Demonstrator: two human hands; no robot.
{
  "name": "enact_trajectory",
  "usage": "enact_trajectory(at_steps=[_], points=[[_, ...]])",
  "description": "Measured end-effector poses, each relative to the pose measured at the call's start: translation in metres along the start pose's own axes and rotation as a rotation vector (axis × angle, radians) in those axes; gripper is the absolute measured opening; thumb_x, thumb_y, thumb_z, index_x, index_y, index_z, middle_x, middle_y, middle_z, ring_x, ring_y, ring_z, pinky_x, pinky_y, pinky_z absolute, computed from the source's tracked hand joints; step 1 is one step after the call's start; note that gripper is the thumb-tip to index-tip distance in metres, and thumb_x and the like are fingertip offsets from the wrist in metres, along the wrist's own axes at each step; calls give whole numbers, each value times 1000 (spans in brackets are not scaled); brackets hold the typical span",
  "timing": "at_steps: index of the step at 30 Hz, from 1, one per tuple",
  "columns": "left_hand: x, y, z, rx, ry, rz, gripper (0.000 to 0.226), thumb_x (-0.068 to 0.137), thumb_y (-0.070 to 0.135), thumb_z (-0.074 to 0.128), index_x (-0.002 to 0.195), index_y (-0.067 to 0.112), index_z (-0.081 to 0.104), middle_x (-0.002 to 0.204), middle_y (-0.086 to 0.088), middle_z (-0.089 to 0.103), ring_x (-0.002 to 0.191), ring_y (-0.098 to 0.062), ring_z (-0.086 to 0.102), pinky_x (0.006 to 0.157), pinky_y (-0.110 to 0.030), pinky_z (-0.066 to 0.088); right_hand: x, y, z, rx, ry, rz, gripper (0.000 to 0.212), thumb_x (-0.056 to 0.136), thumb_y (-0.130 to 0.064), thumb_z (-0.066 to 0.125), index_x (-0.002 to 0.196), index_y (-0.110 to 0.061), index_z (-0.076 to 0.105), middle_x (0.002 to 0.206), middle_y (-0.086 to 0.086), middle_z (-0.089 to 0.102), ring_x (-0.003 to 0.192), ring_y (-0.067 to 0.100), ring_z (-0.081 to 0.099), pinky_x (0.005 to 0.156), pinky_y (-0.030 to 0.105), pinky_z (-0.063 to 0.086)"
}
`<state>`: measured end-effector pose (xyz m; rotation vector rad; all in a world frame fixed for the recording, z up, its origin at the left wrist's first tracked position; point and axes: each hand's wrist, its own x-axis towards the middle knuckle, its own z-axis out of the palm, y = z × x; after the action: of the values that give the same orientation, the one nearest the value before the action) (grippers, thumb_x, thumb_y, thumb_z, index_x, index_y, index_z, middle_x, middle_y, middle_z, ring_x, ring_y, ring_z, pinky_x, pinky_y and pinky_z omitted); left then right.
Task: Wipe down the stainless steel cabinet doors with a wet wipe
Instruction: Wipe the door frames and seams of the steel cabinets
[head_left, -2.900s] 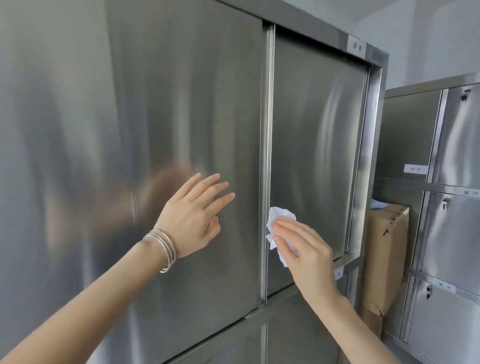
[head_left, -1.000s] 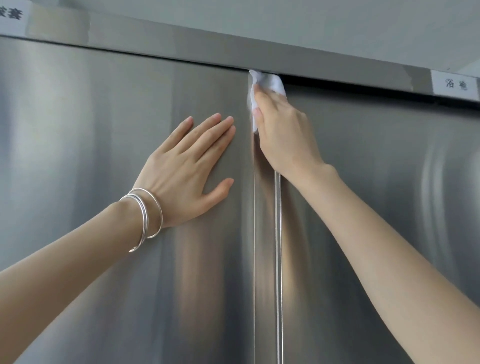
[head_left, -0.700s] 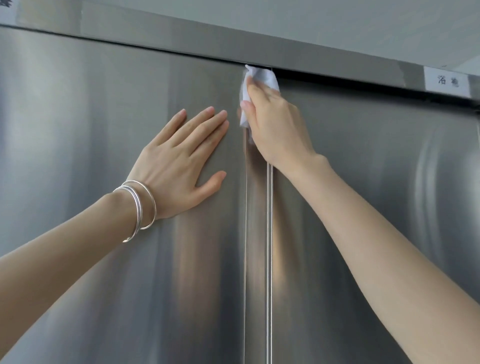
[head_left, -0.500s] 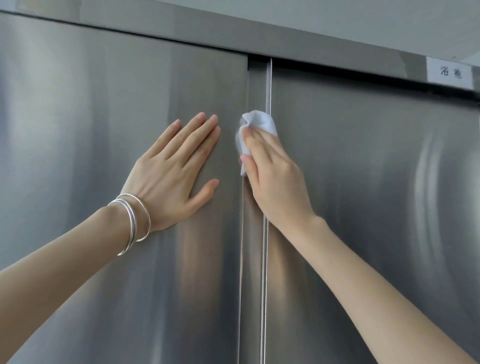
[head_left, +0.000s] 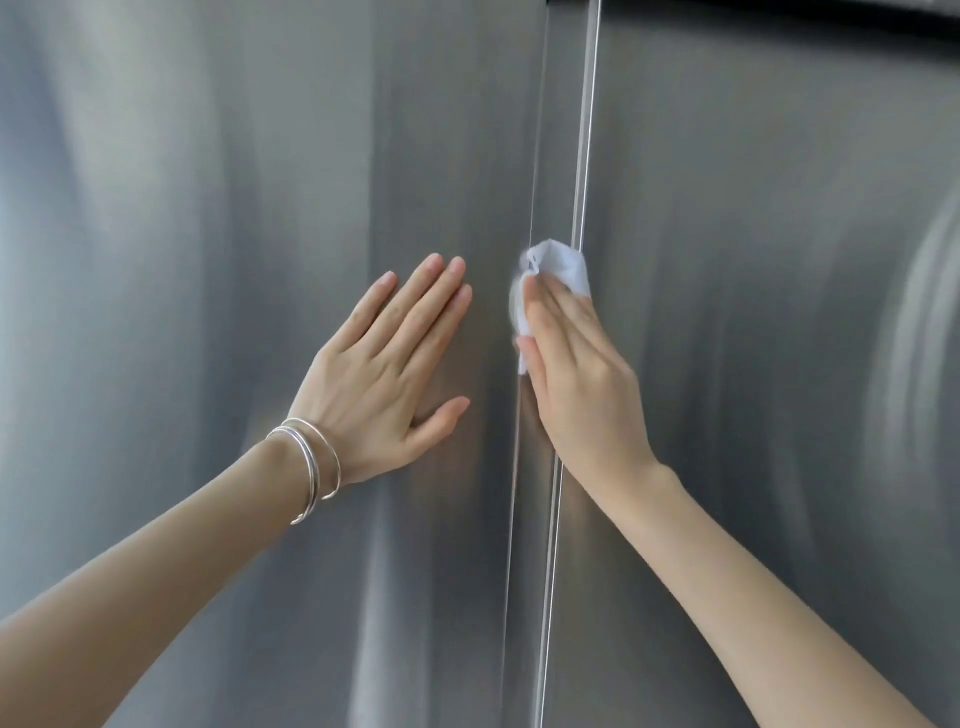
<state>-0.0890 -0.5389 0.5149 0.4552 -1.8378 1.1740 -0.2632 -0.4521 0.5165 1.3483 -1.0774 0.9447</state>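
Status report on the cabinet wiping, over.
Left hand flat on left door. Right hand presses wipe on the edge strip between doors. No obstacle in view.

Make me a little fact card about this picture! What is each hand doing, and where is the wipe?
place: stainless steel cabinet, left door and right door
left hand: flat on the left door, fingers straight, holding nothing
right hand: presses the wet wipe against the cabinet
wipe spot: on the vertical strip where the two doors meet
wipe look: white, crumpled, poking out past the fingertips
jewellery: thin silver bangles on the left wrist
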Motion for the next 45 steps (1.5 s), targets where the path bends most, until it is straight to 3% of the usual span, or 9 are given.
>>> enact_trajectory(at_steps=[4, 9, 15, 21, 24, 28, 36, 40, 45], points=[[1, -1, 2, -9, 15, 11, 77, 93, 49, 36, 151, 0, 24, 160, -16, 17, 149, -28, 14, 122, -44, 14, 7, 5, -7, 12, -26, -3, 35, 93, -6, 57, 127, 2, 55, 127, 13, 59, 117, 22, 58, 75, 36, 56], [-1, -1, 3, 0, 51, 12, 77, 92, 48, 38, 151, 0, 24, 160, -15, 18, 149, -28, 15, 121, -45, 15, 75, 13, -1, -59, -40, 115, 42, 100, -17, 39, 141, -8, 39, 141, 6, 47, 120, 21, 53, 77, 39, 49], [0, -2, 4, -14, 62, 16, 78, 92, 48, 41, 151, 0, 24, 160, -15, 18, 149, -28, 15, 121, -45, 16, -18, -16, -6, -83, -55, 82, 40, 87, 0, 62, 127, 4, 55, 128, 16, 58, 114, 23, 60, 68, 33, 56], [-1, -2, 5, -10, 65, 17, 78, 91, 48, 42, 151, 0, 25, 160, -15, 19, 149, -28, 16, 121, -44, 16, 51, -4, -8, -151, -44, 128, 39, 92, -7, 56, 131, -2, 52, 121, 11, 63, 80, 30, 67, 49, 27, 41], [-1, -2, 3, -22, 57, 23, 78, 91, 47, 42, 151, 0, 26, 160, -15, 20, 149, -28, 17, 121, -44, 15, 19, -13, -5, -157, -34, 144, 39, 91, -6, 58, 129, 1, 53, 124, 13, 62, 93, 29, 67, 53, 32, 51], [-1, -2, 2, -33, 33, 32, 79, 91, 48, 39, 151, -1, 24, 160, -16, 18, 149, -29, 15, 121, -45, 14, -73, -32, -10, -130, -122, 44, 40, 86, 0, 66, 124, 6, 56, 127, 16, 59, 118, 24, 57, 84, 34, 56], [-14, 8, 0, -111, 2, 117, 75, 90, 44, 40, 150, 1, 27, 160, -14, 19, 149, -27, 15, 121, -47, 13, -31, -26, -8, 59, -138, 212, 44, 92, -2, 56, 135, 1, 46, 139, 14, 49, 127, 25, 49, 87, 39, 52], [-74, 46, 7, -243, -51, 137, 77, 87, 43, 45, 151, 4, 28, 161, -11, 20, 150, -24, 13, 122, -45, 12, -136, -61, -5, 52, -167, 263, 41, 90, 2, 54, 131, 4, 50, 137, 14, 49, 127, 24, 47, 99, 31, 46], [-124, 69, 17, -187, -125, 157, 77, 86, 41, 47, 151, 4, 28, 161, -10, 19, 149, -27, 15, 122, -44, 10, -236, -91, -23, 87, -383, 236, 45, 74, 14, 70, 117, 5, 62, 127, 13, 56, 118, 24, 56, 86, 34, 55]])
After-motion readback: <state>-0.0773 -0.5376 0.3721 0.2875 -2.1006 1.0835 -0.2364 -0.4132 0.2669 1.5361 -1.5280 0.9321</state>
